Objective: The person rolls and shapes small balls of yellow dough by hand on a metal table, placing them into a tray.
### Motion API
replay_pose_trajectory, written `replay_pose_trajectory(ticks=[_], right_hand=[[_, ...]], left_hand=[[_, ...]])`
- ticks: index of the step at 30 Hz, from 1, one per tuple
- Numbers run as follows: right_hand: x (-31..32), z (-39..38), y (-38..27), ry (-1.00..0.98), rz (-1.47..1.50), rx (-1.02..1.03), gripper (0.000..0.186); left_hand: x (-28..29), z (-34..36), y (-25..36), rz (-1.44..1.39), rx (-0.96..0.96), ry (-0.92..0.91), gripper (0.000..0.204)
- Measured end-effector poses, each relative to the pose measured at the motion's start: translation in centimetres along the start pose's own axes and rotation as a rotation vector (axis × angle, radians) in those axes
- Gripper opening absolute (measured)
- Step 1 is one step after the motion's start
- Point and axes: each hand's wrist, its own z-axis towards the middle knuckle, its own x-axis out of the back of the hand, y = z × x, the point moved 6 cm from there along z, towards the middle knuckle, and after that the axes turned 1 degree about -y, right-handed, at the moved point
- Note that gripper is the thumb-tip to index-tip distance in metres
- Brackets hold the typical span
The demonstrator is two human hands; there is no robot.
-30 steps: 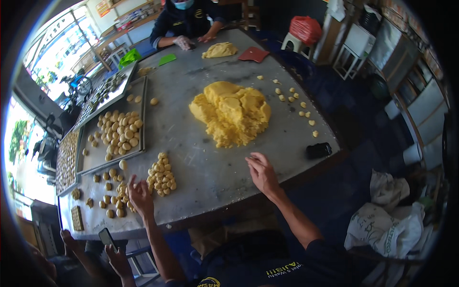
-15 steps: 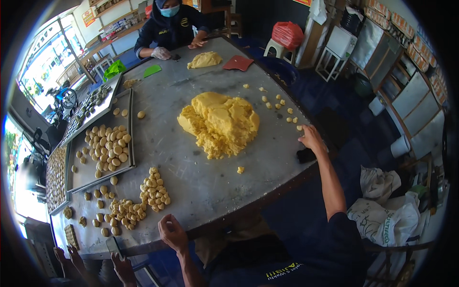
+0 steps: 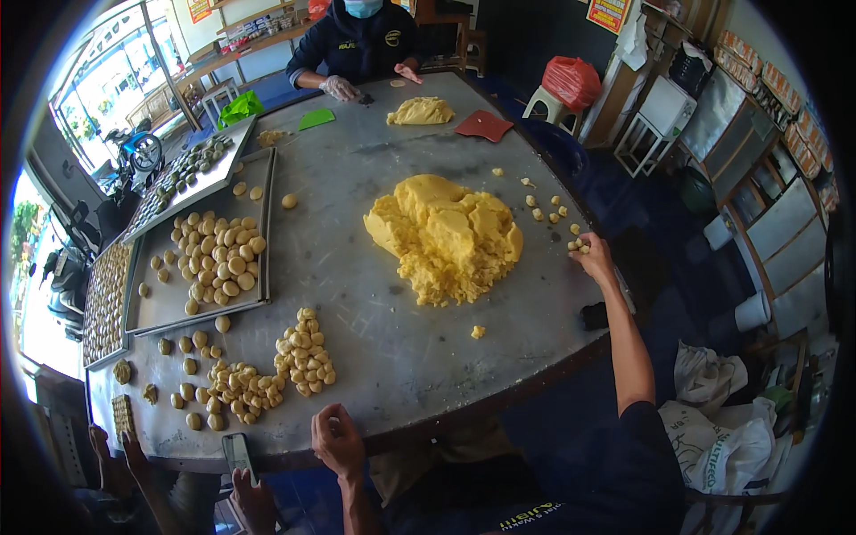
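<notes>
At the table's right side, my right hand is closed at the fingertips on a small pale yellow dough ball, with another ball touching its fingers. Several similar balls lie scattered just beyond it. My left hand hovers at the near table edge with its fingers curled in; whatever they may hold is hidden. A large crumbly mound of yellow dough sits mid-table, with a small crumb of dough in front of it. Left of centre is a pile of small tan dough pieces, closest to my left hand.
A metal tray of round dough balls stands at the left, beside further filled trays. Across the table a person's gloved hand is near a dough lump and a red scraper. Another person's hand holds a phone at the near left.
The view has shifted, so the table sits farther right in it. My right hand has moved slightly along the scattered balls, and more balls now sit at its fingertips. My left hand stays curled.
</notes>
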Motion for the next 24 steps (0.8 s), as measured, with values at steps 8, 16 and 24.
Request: replay_pose_trajectory(ticks=[8,16,24], right_hand=[[-3.2,4.3,-2.9,0.197,-0.029,0.139,0.054],[-6.8,9.3,-6.3,0.271,-0.156,0.388,0.061],[-6.4,9.4,-9.3,0.176,-0.346,0.591,0.032]], left_hand=[[0.6,0.2,0.1,0.030,0.008,0.003,0.008],[0.0,0.4,0.1,0.040,-0.001,0.005,0.008],[0.3,0.2,0.1,0.060,0.051,0.028,0.008]])
